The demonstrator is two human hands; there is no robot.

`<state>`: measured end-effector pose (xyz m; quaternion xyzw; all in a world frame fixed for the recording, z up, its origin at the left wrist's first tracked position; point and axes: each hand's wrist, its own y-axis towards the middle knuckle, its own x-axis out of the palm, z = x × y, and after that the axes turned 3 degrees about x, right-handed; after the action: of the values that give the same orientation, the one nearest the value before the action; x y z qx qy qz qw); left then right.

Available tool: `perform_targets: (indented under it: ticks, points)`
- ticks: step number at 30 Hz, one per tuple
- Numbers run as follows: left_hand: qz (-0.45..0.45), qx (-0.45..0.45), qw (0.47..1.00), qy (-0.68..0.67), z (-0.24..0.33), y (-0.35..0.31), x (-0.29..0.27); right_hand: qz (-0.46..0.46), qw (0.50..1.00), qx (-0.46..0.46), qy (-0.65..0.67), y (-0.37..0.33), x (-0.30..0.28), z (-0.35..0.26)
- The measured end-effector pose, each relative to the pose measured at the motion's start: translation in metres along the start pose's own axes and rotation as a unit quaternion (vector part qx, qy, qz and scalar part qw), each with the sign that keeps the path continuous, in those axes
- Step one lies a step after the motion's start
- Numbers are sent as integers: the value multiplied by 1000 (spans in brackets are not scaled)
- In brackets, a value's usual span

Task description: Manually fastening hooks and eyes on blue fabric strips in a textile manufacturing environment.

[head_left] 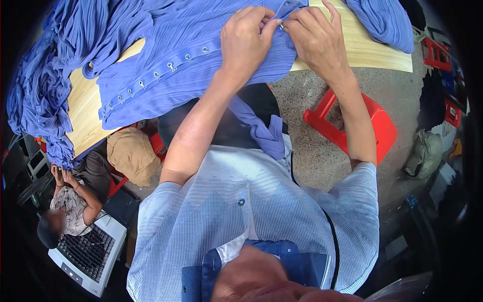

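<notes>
A blue, finely ribbed garment (pixel 151 60) lies spread over the table in front of me. Along its band runs a row of round metal fasteners (pixel 170 66) with small shiny bits hanging by them. My left hand (pixel 246 43) rests at the far part of this band, thumb and forefinger pinched on it. Close by on the right, my right hand (pixel 318 43) pinches at the same spot, its little finger raised. A small shiny metal fastener (pixel 282 27) shows between the two sets of fingertips. What exactly each hand grips is partly hidden by the fingers.
More blue garments are heaped at the left (pixel 37 95) and far right (pixel 385 22) of the wooden table (pixel 387 58). A blue strip (pixel 269 138) hangs at my lap. A red stool (pixel 380 126) stands at right. Another person (pixel 73 206) works at lower left.
</notes>
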<state>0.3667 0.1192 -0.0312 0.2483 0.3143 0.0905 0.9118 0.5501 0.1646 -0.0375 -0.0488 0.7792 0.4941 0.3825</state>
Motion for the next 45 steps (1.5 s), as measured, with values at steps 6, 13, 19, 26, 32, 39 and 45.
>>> perform_targets:
  ticks: [6,13,19,26,32,39,45]
  points:
    - [0,12,1000,-13,-5,-1,-8,43,995,34,83,15,-29,-26]
    - [-79,-81,994,-3,21,7,-16,-217,967,136,21,33,-69,-36]
    - [-46,-32,998,-18,8,2,-10,68,994,-35,79,11,-6,-5]
    - [-35,45,998,19,-16,-6,2,-86,990,112,17,15,-36,-21]
    - [-58,-4,998,-34,7,1,-11,-109,985,124,51,17,-36,-13]
    - [89,169,981,-41,-23,-5,8,-89,993,75,35,23,-35,-18]
    - [-34,-2,999,26,1,-1,-5,-101,990,86,43,20,-39,-15]
